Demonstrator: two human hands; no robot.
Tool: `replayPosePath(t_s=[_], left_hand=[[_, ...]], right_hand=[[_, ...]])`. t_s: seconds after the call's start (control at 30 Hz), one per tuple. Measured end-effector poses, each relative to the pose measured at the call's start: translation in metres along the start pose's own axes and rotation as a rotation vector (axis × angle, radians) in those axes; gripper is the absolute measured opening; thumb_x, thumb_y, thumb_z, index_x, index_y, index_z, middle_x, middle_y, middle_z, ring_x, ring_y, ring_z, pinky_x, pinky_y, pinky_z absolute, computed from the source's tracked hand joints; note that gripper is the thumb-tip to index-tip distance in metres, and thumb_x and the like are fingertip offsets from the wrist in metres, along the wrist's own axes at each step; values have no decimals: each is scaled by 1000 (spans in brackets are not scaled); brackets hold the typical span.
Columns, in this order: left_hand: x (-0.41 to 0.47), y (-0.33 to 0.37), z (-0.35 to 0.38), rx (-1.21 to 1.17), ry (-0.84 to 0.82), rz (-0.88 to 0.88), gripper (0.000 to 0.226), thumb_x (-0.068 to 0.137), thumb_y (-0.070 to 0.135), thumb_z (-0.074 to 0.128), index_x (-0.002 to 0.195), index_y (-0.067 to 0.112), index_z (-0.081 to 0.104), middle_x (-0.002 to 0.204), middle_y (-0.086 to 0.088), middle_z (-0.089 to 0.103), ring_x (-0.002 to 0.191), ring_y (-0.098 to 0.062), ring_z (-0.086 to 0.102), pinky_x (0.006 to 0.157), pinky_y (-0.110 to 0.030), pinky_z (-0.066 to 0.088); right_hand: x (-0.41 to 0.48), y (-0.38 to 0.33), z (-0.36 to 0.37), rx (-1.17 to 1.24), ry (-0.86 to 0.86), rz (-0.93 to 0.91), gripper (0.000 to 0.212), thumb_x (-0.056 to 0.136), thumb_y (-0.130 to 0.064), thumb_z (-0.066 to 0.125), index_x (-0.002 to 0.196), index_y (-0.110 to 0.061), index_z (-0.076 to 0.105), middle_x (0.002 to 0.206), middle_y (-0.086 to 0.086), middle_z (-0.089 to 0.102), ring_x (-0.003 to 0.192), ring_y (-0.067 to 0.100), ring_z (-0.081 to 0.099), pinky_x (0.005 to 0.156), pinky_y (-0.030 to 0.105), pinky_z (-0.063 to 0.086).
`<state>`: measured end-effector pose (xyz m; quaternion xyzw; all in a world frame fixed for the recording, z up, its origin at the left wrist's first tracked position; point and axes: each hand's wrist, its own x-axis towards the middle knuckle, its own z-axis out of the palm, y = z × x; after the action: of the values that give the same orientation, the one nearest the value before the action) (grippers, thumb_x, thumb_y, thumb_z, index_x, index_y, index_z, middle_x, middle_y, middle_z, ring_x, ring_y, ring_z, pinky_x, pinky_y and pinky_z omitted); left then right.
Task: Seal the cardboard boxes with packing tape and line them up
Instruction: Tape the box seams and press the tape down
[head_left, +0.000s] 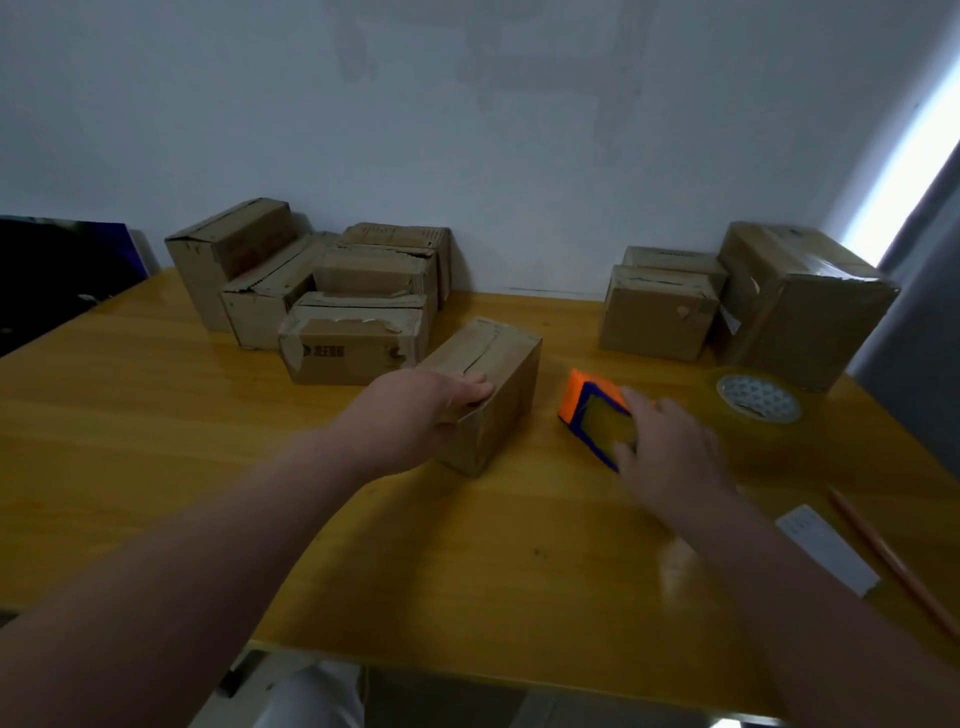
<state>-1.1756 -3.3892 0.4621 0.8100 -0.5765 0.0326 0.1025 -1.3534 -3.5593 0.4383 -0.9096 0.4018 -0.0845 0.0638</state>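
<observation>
A small cardboard box (506, 379) lies in the middle of the yellow wooden table (156, 415), its top flaps closed with a slit along the seam. My left hand (426, 410) grips its near left end, fingers laid over the top and thumb on the side. To the right lies an orange and blue tape dispenser (592, 410). My right hand (670, 447) rests on its near right part, fingers curling round it, slightly blurred. A roll of clear packing tape (756, 402) lies flat further right.
Several cardboard boxes (332, 296) are piled at the back left against the wall. Three more boxes (748, 306) stand at the back right. A white paper slip (826, 548) and an orange stick (893, 556) lie near the right edge.
</observation>
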Motion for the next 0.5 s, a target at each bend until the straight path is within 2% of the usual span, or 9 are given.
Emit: replayPosePath(t_s=[0.07, 0.17, 0.3, 0.4, 0.47, 0.5], left_hand=[[0, -1, -2, -20, 8, 18, 58, 92, 13, 55, 143, 36, 38, 146, 13, 43, 133, -13, 42, 110, -37, 36], [-1, -4, -5, -37, 16, 46, 48, 94, 14, 53, 139, 30, 46, 141, 8, 50, 129, -14, 47, 108, -37, 39], [-2, -5, -6, -55, 14, 76, 44, 95, 14, 49, 137, 25, 49, 141, 6, 51, 130, -12, 45, 111, -33, 35], [0, -3, -10, -74, -11, 69, 42, 95, 14, 47, 136, 21, 52, 139, 4, 52, 129, -10, 47, 108, -25, 33], [2, -2, -14, -104, -25, 51, 39, 96, 17, 46, 133, 19, 56, 136, 3, 56, 122, -6, 51, 98, -16, 34], [3, -2, -16, -129, -32, 43, 37, 96, 18, 46, 131, 18, 58, 132, 4, 59, 112, 2, 56, 90, -10, 36]], right_hand=[[-3, 1, 11, -61, 19, -34, 65, 93, -31, 58, 149, -27, 25, 132, 3, 48, 121, 23, 48, 98, 37, 44], [-9, 0, 20, -84, 47, -49, 65, 92, -30, 59, 148, -26, 26, 128, 1, 48, 114, 19, 49, 89, 30, 44], [-16, -18, 17, -56, 165, -116, 64, 90, -33, 60, 147, -24, 32, 131, 2, 44, 120, 19, 41, 98, 31, 38], [-24, -44, 16, 156, 57, -229, 67, 94, -30, 56, 151, -23, 21, 147, -1, 34, 135, 17, 30, 107, 28, 33], [-29, -62, 16, 256, -58, -257, 73, 95, -26, 56, 153, -24, 11, 156, -4, 21, 143, 15, 19, 113, 30, 27], [-30, -70, 17, 288, -113, -264, 77, 95, -24, 55, 153, -23, 5, 159, -5, 15, 145, 15, 14, 115, 32, 23]])
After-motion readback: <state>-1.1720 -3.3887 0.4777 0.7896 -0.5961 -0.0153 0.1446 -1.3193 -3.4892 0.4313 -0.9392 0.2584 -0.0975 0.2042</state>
